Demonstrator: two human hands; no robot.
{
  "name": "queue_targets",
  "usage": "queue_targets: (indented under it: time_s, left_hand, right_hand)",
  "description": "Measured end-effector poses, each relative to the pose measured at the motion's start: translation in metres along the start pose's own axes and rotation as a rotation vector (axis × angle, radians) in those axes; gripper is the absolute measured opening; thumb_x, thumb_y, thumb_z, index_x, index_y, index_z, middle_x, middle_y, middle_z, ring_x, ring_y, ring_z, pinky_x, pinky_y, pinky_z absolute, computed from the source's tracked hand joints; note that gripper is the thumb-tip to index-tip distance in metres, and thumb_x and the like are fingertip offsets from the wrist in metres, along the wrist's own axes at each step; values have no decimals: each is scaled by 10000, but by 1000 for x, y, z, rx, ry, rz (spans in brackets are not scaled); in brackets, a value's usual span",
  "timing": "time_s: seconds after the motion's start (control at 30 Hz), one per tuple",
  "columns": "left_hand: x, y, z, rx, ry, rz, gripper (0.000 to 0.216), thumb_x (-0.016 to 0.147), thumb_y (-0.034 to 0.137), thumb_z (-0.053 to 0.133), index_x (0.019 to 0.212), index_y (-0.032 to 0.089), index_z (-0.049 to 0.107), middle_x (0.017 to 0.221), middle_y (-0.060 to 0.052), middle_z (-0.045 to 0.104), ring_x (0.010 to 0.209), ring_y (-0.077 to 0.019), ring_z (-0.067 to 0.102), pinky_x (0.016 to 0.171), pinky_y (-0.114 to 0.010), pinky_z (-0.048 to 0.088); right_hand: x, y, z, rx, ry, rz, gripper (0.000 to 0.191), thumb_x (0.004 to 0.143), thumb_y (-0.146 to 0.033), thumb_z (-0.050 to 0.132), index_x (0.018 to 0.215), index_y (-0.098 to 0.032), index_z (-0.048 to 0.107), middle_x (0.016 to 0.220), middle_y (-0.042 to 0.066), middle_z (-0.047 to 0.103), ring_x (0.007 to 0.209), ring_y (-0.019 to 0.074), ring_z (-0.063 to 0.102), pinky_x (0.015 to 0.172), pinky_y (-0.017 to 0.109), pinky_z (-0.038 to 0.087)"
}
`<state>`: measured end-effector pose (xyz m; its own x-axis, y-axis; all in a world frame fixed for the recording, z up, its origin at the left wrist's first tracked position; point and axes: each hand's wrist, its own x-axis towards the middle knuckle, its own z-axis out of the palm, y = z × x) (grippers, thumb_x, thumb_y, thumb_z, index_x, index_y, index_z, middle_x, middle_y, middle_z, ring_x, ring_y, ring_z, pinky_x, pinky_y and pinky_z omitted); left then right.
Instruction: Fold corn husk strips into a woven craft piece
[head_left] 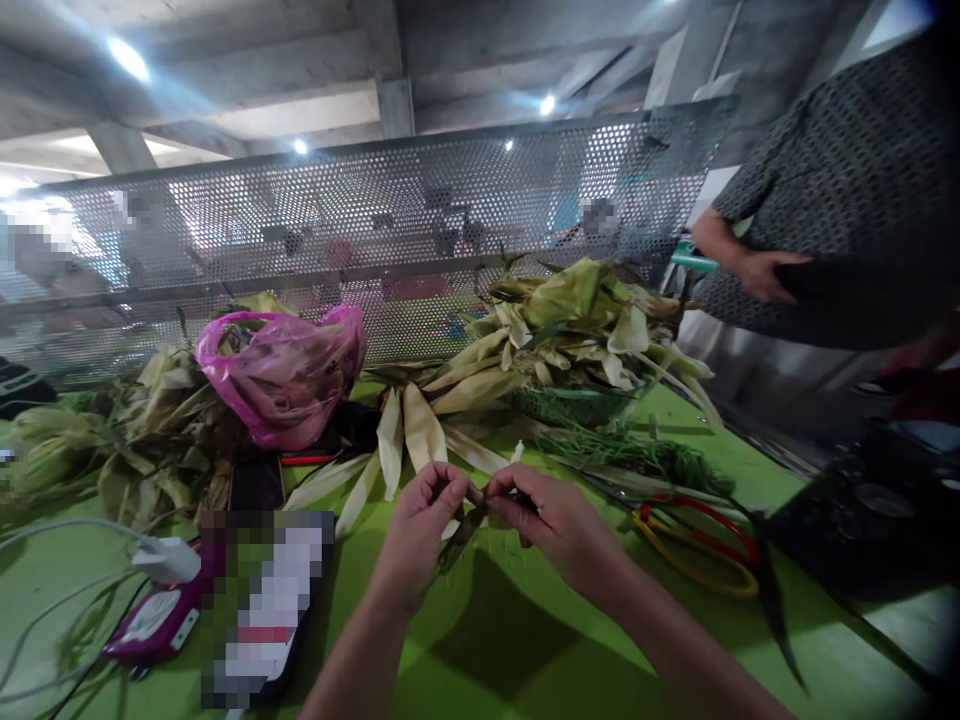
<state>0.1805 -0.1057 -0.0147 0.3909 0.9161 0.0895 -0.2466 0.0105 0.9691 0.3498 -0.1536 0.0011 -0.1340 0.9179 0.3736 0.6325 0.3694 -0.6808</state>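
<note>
A pink bag [285, 375] lies far left. Nearer, the left hand [420, 520], knuckles up, pinches a leaf strip [459, 533] just above the green counter [487, 640]. The right hand [555, 520], wrist bent inward, pinches its other end.

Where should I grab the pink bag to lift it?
Take the pink bag by its handle loop at the top left, reaching down from above. The loop stands up open above the stuffed body, so fingers can probably hook through it without squeezing what is inside.
</note>
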Motion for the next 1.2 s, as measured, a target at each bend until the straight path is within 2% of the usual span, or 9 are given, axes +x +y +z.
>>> queue_targets:
  time_s: [0.07,0.13,0.23,0.37,0.5,0.7,1.03,1.1,1.2]
  left_hand:
    - [0,-3,1,-57,-4,-21,216,843,370,663,807,178,570,730,2,607,667,-105,495,636,-212,374]
    - [0,-5,3,-84,-5,-34,227,824,370,687,806,176,572,711,6,601,660,-105,500,632,-210,373]
    - [-1,-4,5,-89,0,-32,202,810,328,709,816,175,577,703,13,595,672,-103,509,652,-209,375]
    - [-3,-3,6,-97,-3,-32,177,808,287,712,819,181,570,702,18,593,679,-104,513,656,-213,374]
    - [-5,-1,8,-97,-44,-72,214,783,315,741,805,180,576,696,18,572,654,-105,499,626,-219,361]
    - [-9,3,14,-62,-124,-142,271,742,373,772,770,161,605,684,5,565,634,-108,475,605,-231,326]
    - [-8,-1,16,-71,-191,-132,326,656,396,838,765,147,657,726,-5,589,694,-127,493,674,-251,361]
    - [-8,-2,15,-83,-196,-119,317,664,387,836,762,147,652,735,-6,589,710,-128,494,692,-252,367]
    - [-7,-1,13,-89,-152,-117,281,715,373,804,753,153,633,725,4,566,691,-113,470,667,-236,355]
  right_hand:
    - [1,1,-1,7,55,-84,136,933,-310,568,851,-217,624,831,13,660,748,160,599,671,263,451]
    - [1,1,-2,-9,114,-129,113,893,-287,626,811,-211,644,876,35,660,813,178,607,704,279,463]
    - [1,2,-5,-10,125,-75,89,851,-248,674,771,-209,664,787,24,657,718,166,600,615,264,444]
    - [0,0,-7,124,105,-44,63,849,-216,651,820,-220,706,777,19,703,709,170,635,650,282,484]
    - [-1,-6,-8,215,169,-32,43,812,-216,665,792,-218,703,742,12,701,674,163,633,628,271,492]
    - [-3,-10,-8,206,253,-79,48,785,-168,671,771,-214,671,711,-5,655,632,134,574,586,238,457]
    - [-6,-10,-4,227,197,-123,63,819,-169,669,799,-226,688,777,8,689,729,159,625,673,270,479]
    - [-6,-11,-4,261,193,-91,64,835,-191,657,862,-233,697,813,10,694,735,157,617,683,268,483]
    - [-4,-11,-9,310,168,39,175,863,-263,632,1029,-238,681,913,26,699,710,149,589,623,252,478]
